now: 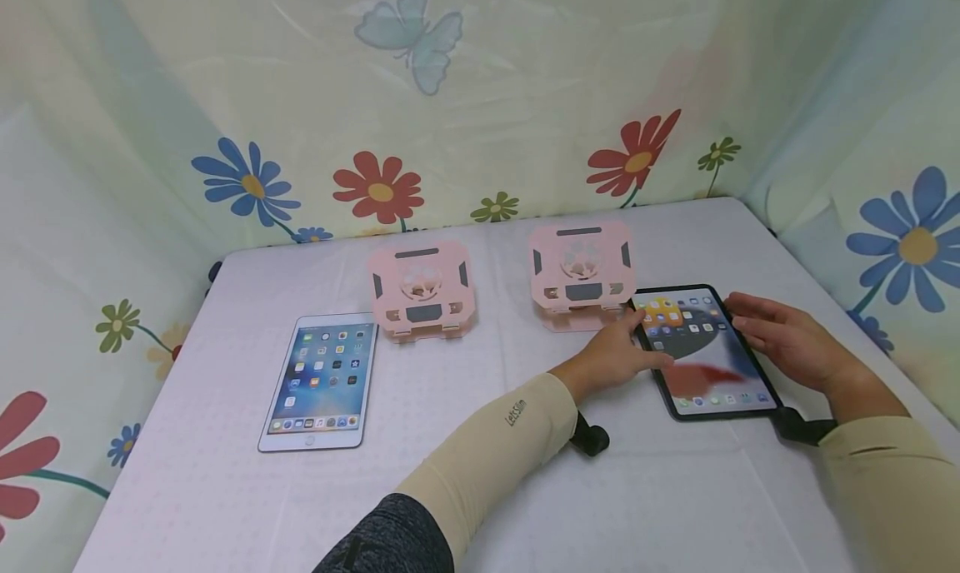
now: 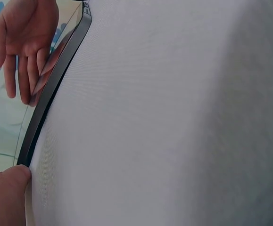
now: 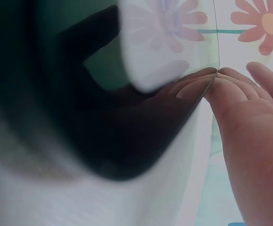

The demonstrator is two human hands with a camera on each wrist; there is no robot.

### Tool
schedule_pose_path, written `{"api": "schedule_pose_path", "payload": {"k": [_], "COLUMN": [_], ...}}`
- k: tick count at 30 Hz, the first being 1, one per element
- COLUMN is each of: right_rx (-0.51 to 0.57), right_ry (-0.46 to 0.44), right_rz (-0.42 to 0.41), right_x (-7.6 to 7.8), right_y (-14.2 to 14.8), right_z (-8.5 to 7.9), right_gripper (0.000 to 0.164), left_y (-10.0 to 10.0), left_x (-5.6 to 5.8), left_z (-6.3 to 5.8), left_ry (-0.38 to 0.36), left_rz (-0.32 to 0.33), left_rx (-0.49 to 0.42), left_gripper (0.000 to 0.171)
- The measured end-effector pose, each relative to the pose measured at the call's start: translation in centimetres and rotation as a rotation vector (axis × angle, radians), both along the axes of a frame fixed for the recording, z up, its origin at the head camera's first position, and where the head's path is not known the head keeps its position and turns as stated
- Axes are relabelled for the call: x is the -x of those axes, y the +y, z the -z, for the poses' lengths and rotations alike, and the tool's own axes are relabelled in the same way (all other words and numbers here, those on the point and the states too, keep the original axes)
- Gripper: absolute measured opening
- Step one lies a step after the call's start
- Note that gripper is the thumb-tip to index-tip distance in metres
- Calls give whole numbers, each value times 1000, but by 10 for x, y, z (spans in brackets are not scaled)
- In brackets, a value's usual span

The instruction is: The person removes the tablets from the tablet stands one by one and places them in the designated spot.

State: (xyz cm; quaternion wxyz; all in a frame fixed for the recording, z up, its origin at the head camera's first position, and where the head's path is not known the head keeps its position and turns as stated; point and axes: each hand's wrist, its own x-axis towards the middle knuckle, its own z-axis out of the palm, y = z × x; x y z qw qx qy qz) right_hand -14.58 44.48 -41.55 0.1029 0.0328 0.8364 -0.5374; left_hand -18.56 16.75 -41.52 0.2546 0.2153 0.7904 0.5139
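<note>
A tablet with a black border and lit screen lies at the right of the table. My left hand is at its left edge, thumb reaching over the screen's border. In the left wrist view, a fingertip meets the tablet's dark side edge, and my right hand shows beyond it, palm visible. Along the opposite long edge is my right hand, its fingers extended and touching that edge. The right wrist view shows those fingers against the glossy tablet, which mirrors them.
A white-bordered tablet lies screen up at the left. Two pink folding stands stand at the back, the right one beside the black tablet's upper corner. Black wrist-camera parts sit by the wrists. Flowered curtains surround the white table.
</note>
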Motion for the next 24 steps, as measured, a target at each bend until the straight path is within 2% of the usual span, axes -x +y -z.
{"api": "schedule_pose_path", "payload": {"k": [5,15,21,24], "right_rx": [4,15,106,67], "right_ry": [3,29,48,59], "right_rz": [-1,-15,-31,-32], "right_x": [0,1,5,6], "right_y": [-1,-1,-3,-4], "right_z": [-1,-1,0,-3], "right_gripper": [69,66,66,67], "left_y": [0,0,-5,-8], "left_x": [1,2,5,5], "left_z": [1,2,2,0], "left_ry": [19,8,6,12], "left_rz": [6,-4,-16,1], "left_rx": [3,-14,-15,-27], "left_gripper": [84,82,81,81]}}
